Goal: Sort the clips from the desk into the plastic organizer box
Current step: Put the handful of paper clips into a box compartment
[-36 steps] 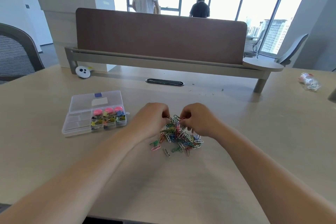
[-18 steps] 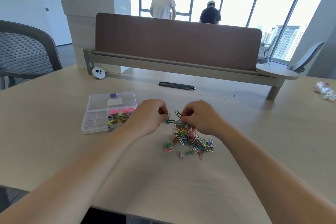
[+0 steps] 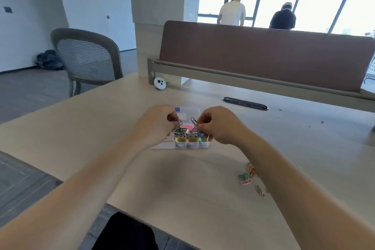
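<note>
The clear plastic organizer box [image 3: 191, 144] lies open on the desk, its compartments holding coloured clips and pink items. Both hands hover right above it. My left hand [image 3: 156, 125] pinches a few paper clips [image 3: 179, 122] at its fingertips. My right hand [image 3: 218, 126] pinches other paper clips [image 3: 194, 121] facing them. Much of the box is hidden behind the hands. The remaining pile of coloured paper clips [image 3: 250, 174] lies on the desk to the right, partly hidden by my right forearm.
A brown divider panel [image 3: 263, 53] runs across the back of the desk, with a cable slot [image 3: 244, 103] before it. A small white round gadget [image 3: 160, 83] sits at its left end. A mesh chair [image 3: 87, 61] stands left. Two people stand at the far windows.
Both hands lifted clips out of the pile and carried them left to above the organizer box. The camera view swung left, so the pile now lies at the right.
</note>
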The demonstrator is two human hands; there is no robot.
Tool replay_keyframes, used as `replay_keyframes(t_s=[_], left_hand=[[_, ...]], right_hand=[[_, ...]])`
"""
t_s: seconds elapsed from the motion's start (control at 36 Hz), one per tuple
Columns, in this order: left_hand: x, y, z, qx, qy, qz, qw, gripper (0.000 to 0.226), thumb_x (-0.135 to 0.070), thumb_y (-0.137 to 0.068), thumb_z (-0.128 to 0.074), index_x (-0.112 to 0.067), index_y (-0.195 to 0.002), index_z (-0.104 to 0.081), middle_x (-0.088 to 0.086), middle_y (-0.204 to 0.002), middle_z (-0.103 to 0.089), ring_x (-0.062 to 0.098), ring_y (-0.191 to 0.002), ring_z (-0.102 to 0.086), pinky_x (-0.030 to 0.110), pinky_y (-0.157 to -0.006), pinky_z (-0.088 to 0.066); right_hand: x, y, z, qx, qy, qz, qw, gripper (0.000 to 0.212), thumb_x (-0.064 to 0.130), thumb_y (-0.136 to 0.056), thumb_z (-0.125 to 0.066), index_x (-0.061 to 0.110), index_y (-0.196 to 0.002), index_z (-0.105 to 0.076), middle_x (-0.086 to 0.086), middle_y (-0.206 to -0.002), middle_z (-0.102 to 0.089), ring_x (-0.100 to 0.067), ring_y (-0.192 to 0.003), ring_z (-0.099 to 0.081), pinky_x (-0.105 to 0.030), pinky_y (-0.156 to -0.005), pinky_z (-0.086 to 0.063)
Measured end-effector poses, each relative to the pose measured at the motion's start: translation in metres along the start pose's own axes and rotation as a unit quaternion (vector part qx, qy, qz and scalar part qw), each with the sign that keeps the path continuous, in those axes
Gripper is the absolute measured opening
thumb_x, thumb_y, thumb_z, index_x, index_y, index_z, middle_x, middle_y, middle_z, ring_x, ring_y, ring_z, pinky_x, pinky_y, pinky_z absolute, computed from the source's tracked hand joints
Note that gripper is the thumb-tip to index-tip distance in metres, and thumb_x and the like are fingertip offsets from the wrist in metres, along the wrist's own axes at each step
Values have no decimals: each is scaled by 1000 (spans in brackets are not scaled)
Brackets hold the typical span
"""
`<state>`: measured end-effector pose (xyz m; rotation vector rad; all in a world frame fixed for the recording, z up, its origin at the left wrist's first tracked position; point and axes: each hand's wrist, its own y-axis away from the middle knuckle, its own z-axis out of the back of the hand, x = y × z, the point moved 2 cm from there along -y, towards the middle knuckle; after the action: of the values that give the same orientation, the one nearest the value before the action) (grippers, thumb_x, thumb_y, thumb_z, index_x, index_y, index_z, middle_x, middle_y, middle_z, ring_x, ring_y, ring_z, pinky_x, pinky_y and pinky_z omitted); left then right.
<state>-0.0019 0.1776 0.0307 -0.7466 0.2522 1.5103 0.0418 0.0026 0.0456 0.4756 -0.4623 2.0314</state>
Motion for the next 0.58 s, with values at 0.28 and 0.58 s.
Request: replay_keyframes(t_s=[0.28, 0.58], left_hand=[[50, -4, 10, 7, -25, 30, 999, 10, -23, -88, -66, -20, -79, -62, -9, -68, -58, 10, -61, -55, 25, -54, -38], [72, -9, -4, 40, -43, 23, 998, 4, -22, -84, -66, -20, -82, -65, -9, -71, -59, 10, -66, -54, 27, -59, -43]], right_hand=[[31, -33, -35, 31, -2, 19, 999, 9, 17, -89, -66, 20, -81, -65, 0, -76, -69, -17, -65, -64, -32, -73, -55], [31, -49, -50, 50, -20, 18, 998, 11, 13, -90, -65, 18, -79, -65, -5, -76, -71, -11, -51, -62, -20, -55, -50]])
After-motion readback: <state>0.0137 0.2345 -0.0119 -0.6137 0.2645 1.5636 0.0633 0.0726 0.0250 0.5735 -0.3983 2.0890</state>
